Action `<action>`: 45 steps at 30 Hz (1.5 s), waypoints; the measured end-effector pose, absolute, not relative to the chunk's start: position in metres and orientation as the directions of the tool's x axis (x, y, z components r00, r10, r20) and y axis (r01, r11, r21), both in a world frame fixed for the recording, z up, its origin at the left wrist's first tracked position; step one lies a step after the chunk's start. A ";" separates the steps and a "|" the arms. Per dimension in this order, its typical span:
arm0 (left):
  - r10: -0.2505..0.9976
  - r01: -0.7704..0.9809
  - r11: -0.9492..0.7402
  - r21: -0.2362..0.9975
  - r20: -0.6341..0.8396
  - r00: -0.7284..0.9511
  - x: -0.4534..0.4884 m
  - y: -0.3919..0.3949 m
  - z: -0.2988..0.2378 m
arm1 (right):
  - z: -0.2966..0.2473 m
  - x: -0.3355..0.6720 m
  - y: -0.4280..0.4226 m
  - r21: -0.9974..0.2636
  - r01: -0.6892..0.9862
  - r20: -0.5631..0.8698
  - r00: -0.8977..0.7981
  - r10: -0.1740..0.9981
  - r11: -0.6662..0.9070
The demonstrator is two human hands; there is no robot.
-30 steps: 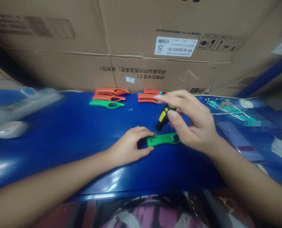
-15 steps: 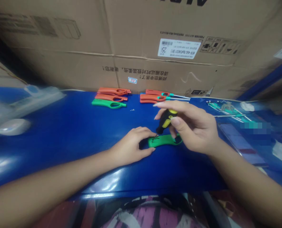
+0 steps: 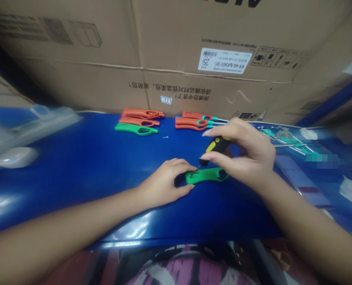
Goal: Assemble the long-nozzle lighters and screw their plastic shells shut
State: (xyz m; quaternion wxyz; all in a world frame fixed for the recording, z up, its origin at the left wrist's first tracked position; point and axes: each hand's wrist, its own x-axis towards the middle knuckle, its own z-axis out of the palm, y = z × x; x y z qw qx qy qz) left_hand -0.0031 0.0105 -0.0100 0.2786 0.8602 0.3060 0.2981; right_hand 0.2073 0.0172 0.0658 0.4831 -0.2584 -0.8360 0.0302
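Observation:
A green lighter handle (image 3: 207, 175) lies flat on the blue tabletop in front of me. My left hand (image 3: 166, 180) grips its left end between thumb and fingers. In my right hand (image 3: 244, 154) is a short black-and-yellow screwdriver (image 3: 215, 146), held tilted between thumb and fingers. The screwdriver's thin shaft slants down to the left end of the green handle, by a dark slot; whether the tip sits in a screw is too small to tell. The right end of the handle, with its finger loop, is partly behind my right hand.
Orange lighter handles (image 3: 140, 121) and a green one (image 3: 134, 128) lie at the back. Orange lighters with metal tubes (image 3: 193, 123) are to their right. Farther right are loose metal rods with teal parts (image 3: 294, 142) and a phone (image 3: 303, 182). A cardboard box (image 3: 104, 87) stands behind.
My right hand has shifted slightly, its fingers now wrapped differently around the screwdriver, whose handle leans farther to the right. My left hand and the green handle have stayed in place.

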 end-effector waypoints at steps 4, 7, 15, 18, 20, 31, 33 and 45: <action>0.697 0.360 -0.642 0.677 0.321 0.641 -0.003 0.010 -0.009 | 0.065 0.208 0.016 -0.470 0.355 0.689 -0.425 0.587 0.808; 0.698 0.360 -0.646 0.674 0.329 0.637 -0.003 0.010 -0.009 | 0.064 0.207 0.016 -0.490 0.322 0.703 -0.404 0.585 0.810; 0.690 0.364 -0.660 0.657 0.340 0.639 -0.003 0.010 -0.010 | 0.066 0.204 0.014 -0.462 0.335 0.683 -0.457 0.570 0.821; 0.686 0.362 -0.667 0.652 0.347 0.640 -0.003 0.010 -0.010 | 0.062 0.203 0.015 -0.494 0.293 0.724 -0.382 0.574 0.819; 0.687 0.361 -0.667 0.652 0.349 0.638 -0.003 0.010 -0.010 | 0.061 0.203 0.017 -0.350 0.351 0.818 -0.337 0.466 0.869; 0.688 0.363 -0.657 0.661 0.330 0.646 -0.003 0.011 -0.011 | 0.068 0.209 0.018 -0.352 0.396 0.764 -0.402 0.505 0.848; 0.689 0.364 -0.652 0.665 0.320 0.650 -0.003 0.010 -0.011 | 0.068 0.209 0.018 -0.392 0.383 0.730 -0.425 0.536 0.837; 0.681 0.350 -0.657 0.668 0.326 0.656 -0.004 0.010 -0.011 | 0.073 0.210 0.015 -0.297 0.456 0.710 -0.482 0.513 0.839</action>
